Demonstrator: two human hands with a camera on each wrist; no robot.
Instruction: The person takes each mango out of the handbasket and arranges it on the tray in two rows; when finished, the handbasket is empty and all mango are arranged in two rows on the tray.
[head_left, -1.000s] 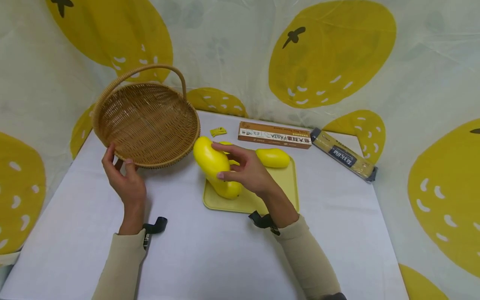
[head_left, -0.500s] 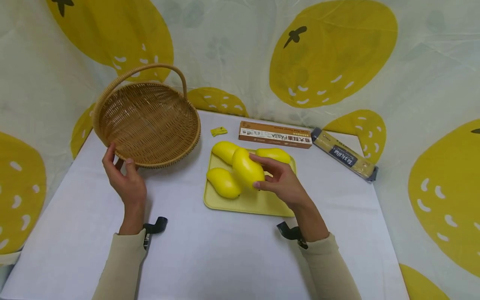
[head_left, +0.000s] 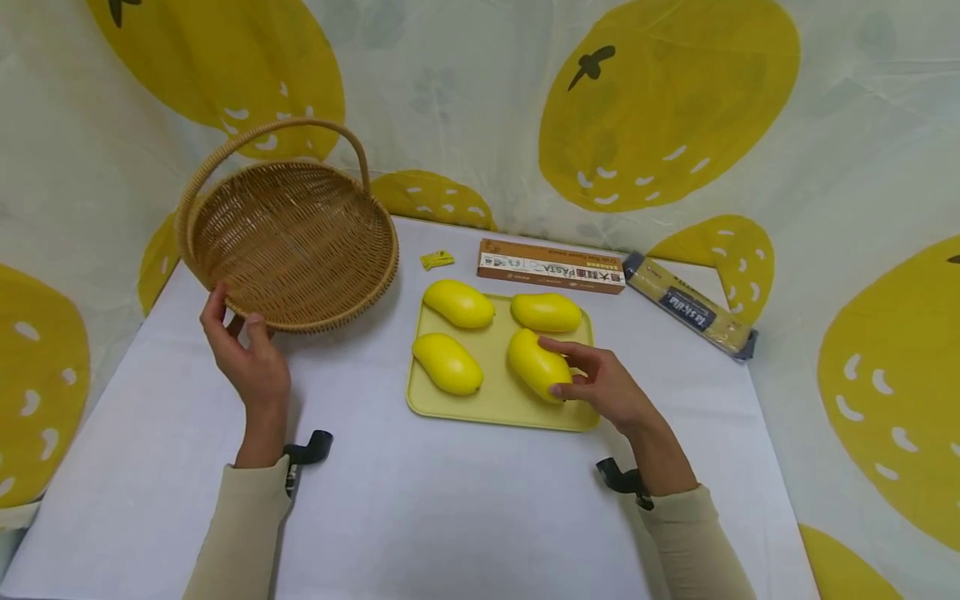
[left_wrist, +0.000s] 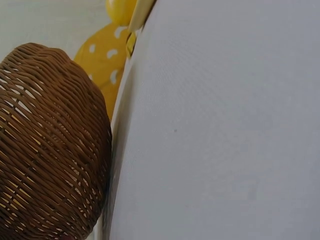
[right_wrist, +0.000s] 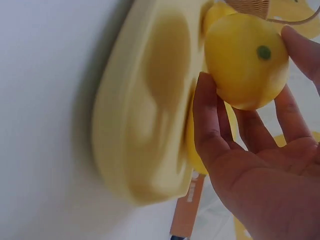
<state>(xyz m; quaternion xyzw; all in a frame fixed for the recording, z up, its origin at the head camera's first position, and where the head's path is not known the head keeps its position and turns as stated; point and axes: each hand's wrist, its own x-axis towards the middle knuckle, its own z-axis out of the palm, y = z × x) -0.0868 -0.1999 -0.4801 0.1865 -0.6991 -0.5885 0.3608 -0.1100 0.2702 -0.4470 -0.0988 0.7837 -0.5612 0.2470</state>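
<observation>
My left hand [head_left: 247, 358] holds the near rim of a brown wicker basket [head_left: 292, 242], which tilts so that its bare inside faces me. In the left wrist view only the woven underside of the basket [left_wrist: 50, 145] shows, with the hand out of sight. My right hand [head_left: 607, 387] pinches a yellow mango [head_left: 538, 364] between thumb and fingers. The right wrist view has that mango [right_wrist: 245, 60] slightly raised over the pale yellow tray [head_left: 498, 412]. On the tray lie three other mangoes: front left [head_left: 448, 364], back left [head_left: 459, 304] and back right [head_left: 547, 312].
Behind the tray lie a brown pasta box [head_left: 551, 267] and, to its right, a slanting pasta packet [head_left: 690, 306]. A small yellow packet [head_left: 437, 260] rests near the basket. A patterned curtain [head_left: 450, 100] hangs around the white table [head_left: 420, 500].
My right hand has carried the mango from beside the basket rightward and down to the tray's front right. The left hand and basket have stayed nearly still.
</observation>
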